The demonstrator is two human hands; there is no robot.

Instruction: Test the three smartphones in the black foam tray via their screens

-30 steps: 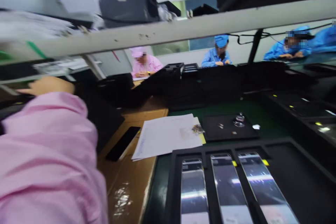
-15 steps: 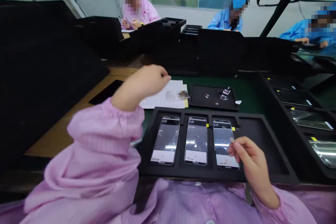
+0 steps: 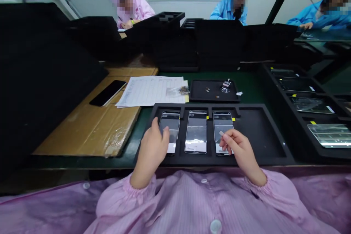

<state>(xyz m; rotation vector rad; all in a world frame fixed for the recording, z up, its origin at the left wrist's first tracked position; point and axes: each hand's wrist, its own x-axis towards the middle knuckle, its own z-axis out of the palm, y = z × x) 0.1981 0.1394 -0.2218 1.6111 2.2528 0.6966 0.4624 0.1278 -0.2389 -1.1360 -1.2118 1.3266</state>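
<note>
My left hand is over the leftmost phone, thumb and forefinger apart with nothing between them. Whether it touches that phone I cannot tell. Between the thumb and fingertips of my right hand is a small silvery SIM card-like piece. It is above the third phone, whose lower part the fingers partly cover. The middle phone lies between them with its screen lit. All three rest face up in compartments of a black foam tray; yellow tabs stick out at their right edges.
Behind stands a small dark tray with tiny chips and a clear-and-metal item. Papers, a bag of small parts and a dark phone on cardboard lie left. Another phone tray stands right. Co-workers sit beyond black partitions.
My left hand has come back from above the papers to the leftmost phone, its fingers now apart. The right hand still pinches the small piece over the third phone. The view has shifted.
</note>
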